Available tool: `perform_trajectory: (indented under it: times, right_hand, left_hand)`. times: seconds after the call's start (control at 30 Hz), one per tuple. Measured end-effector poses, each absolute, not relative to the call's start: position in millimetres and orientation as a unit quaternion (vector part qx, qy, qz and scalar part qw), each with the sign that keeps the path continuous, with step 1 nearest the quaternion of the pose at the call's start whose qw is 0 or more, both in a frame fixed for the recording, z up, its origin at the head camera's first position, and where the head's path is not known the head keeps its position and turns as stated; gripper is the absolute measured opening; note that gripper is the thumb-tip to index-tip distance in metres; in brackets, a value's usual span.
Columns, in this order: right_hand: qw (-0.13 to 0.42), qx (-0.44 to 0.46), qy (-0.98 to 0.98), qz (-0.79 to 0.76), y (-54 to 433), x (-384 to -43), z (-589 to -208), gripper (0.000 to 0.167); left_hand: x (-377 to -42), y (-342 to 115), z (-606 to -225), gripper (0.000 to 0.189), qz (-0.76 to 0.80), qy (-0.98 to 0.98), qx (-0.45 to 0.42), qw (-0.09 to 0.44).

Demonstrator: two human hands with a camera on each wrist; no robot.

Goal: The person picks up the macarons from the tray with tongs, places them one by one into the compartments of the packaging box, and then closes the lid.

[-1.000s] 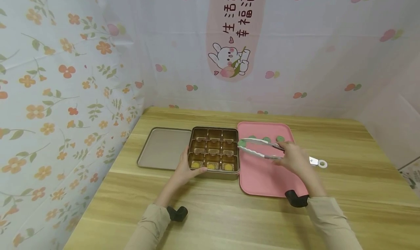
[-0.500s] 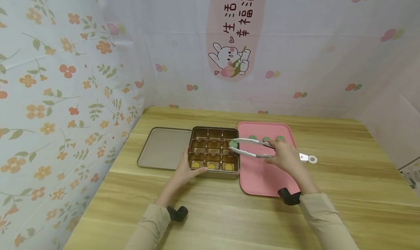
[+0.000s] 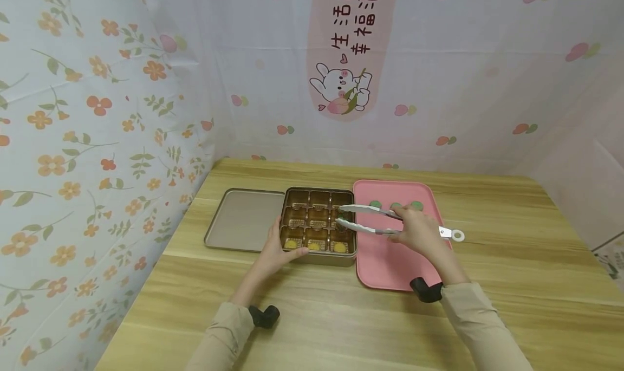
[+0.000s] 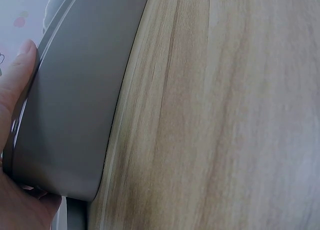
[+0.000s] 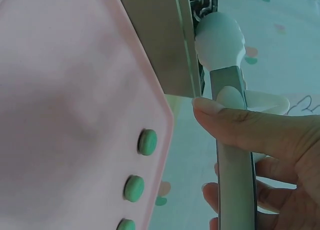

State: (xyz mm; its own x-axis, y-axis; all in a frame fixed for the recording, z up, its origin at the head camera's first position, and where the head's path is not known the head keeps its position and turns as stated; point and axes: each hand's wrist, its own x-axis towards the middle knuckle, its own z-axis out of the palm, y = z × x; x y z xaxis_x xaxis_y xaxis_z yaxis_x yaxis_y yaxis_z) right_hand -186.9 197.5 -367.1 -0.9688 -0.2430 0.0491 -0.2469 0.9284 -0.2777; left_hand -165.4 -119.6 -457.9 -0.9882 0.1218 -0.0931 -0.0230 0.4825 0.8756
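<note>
A bronze-coloured box [image 3: 324, 259] with a divided insert stands mid-table. At its front left corner my left hand [image 3: 274, 253] holds it, thumb along the front rim and fingers on the left side. My right hand [image 3: 420, 233] grips white-tipped tongs [image 3: 362, 228], thumb on one arm as the right wrist view shows. Their tips stand apart over the right column, middle row. Inside that compartment a green round piece [image 3: 341, 215] shows dimly between the tips. Yellow pieces [image 3: 314, 246] sit in the three front compartments.
Right of the box lies a pink tray [image 3: 390, 268], three green round pieces [image 3: 375, 204] along its far side. A flat metal lid [image 3: 246, 219] lies against the box's left side. A printed cloth [image 3: 429, 78] hangs behind the table.
My right hand has moved left, carrying the green piece in the tongs from the tray's edge into the box's middle right compartment. The tips have spread. My left hand stays put.
</note>
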Motion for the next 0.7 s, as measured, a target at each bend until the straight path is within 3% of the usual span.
perform_trajectory:
  times: [0.27,0.47,0.7]
  right_hand:
    - [-0.004,0.107,-0.979,0.173,202,-186,-373,0.070]
    - [-0.006,0.080,-0.969,0.234,220,-186,-375,0.072]
    - [-0.046,0.013,-0.963,0.263,255,-187,-383,0.089]
  left_hand:
    - [-164,-119,-456,0.113,0.507,0.858,0.026,0.072]
    - [-164,-119,-456,0.114,0.501,0.862,0.019,0.073]
    - [-165,-120,-457,0.116,0.504,0.860,0.020,0.078]
